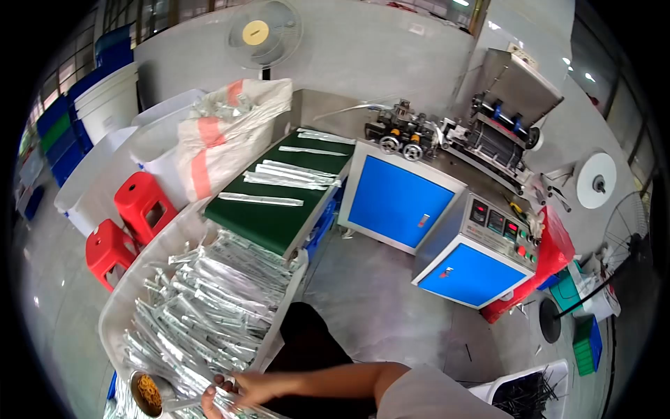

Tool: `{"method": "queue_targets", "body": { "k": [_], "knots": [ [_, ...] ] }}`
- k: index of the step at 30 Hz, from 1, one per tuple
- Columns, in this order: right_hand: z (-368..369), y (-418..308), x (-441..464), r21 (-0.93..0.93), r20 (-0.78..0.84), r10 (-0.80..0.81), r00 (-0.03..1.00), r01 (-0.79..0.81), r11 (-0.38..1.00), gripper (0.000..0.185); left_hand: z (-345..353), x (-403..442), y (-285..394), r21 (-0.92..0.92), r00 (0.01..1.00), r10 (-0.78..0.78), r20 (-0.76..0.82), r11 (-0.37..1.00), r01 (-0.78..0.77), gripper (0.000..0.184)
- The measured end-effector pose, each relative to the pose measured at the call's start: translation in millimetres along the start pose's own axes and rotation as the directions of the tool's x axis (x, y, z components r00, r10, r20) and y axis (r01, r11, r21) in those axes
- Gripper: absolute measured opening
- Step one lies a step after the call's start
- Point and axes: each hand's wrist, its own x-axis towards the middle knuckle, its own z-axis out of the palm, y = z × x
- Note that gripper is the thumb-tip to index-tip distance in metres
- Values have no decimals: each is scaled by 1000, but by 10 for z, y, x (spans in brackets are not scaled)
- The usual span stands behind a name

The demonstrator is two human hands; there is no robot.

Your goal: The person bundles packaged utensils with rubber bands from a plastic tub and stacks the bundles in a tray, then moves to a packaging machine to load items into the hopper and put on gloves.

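At the bottom edge my right hand (251, 388) curls over several long, thin silver-wrapped packets, with its arm reaching in from the right. Only a few fingers of my left hand (211, 403) show, closed around the same packets just to the left. Both hands are at the near end of a big white tub (112, 312), which is heaped with loose silver packets (216, 300). Close by my left hand stands a round metal cup (165, 403) holding orange rubber bands (148, 390).
A green conveyor belt (269, 223) carrying several packets ends above the tub. Beyond it is a blue-doored machine (398, 195) with a control box (474, 269). Red stools (144, 204) and a woven sack (234, 143) stand left; a bin of black sticks (523, 398) is at lower right.
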Motion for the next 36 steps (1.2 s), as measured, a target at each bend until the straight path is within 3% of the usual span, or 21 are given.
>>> {"method": "queue_targets", "body": {
  "k": [2,3,5,7,10,14,17,19,20,21,22,23,24,25,26,27,28,30,32,34,36],
  "knots": [
    [-394,-256,469,-199,-416,-257,872,189,962,108,387,-149,93,24,992,-95,-86,995,97,31],
    [-608,-619,580,-352,-478,-444,758,297,887,109,591,-76,-52,111,989,96,109,988,-108,59],
    [-940,-846,1144,-621,-468,-686,557,346,704,95,637,-5,-70,152,995,7,99,988,-22,74],
    [-1230,-867,1628,-597,-165,-485,859,304,742,39,587,86,-73,152,976,-54,210,988,22,75],
    [-1112,-787,1397,-230,115,-334,935,353,907,22,520,33,-97,101,971,-2,241,995,-23,78],
    [-629,-228,1280,-272,75,-183,980,197,942,25,562,-28,-282,58,948,131,289,986,-154,75],
    [-409,126,1408,-440,-8,-253,967,224,870,29,120,194,-241,36,951,-19,307,999,8,62],
    [-334,-105,1325,-407,-297,-20,955,-108,907,42,-177,88,-253,1,956,-97,277,995,100,53],
    [-373,-293,1093,-46,-314,25,949,-42,998,45,118,19,-211,-38,986,-53,158,997,60,38],
    [-371,36,1151,165,-335,-115,935,179,970,48,388,-87,-132,129,997,46,64,990,-54,37],
    [-352,356,1198,363,-348,-254,902,379,851,57,316,-77,-95,63,999,5,54,998,-8,41],
    [-173,84,795,559,-301,-67,951,233,796,70,482,-181,-31,140,992,119,-46,984,-112,47],
    [-65,-81,368,640,-51,-50,997,71,765,82,466,-205,19,227,978,185,-97,961,-159,48],
    [219,225,356,453,-92,-366,926,367,812,90,404,-297,83,320,959,226,-173,933,-162,49],
    [327,445,311,143,53,-352,935,341,929,93,488,-352,127,316,941,309,-140,914,-253,46],
    [420,210,200,545,244,-88,966,-61,836,81,574,-391,173,308,915,389,-106,888,-342,43],
    [443,339,179,613,441,0,897,-302,730,63,572,-422,116,415,870,433,-237,855,-312,45],
    [550,325,101,619,530,-18,848,-372,692,51,584,-602,158,326,935,352,32,881,-343,63],
    [651,249,21,629,584,5,812,-456,629,49,495,-666,155,-139,856,329,398,944,-298,77],
    [811,270,-45,703,572,38,819,-514,491,47,422,-720,155,-77,925,285,251,959,-274,59],
    [849,164,58,674,488,122,864,-462,576,45,262,-662,139,-114,966,255,34,962,-250,39]
  ]
}}
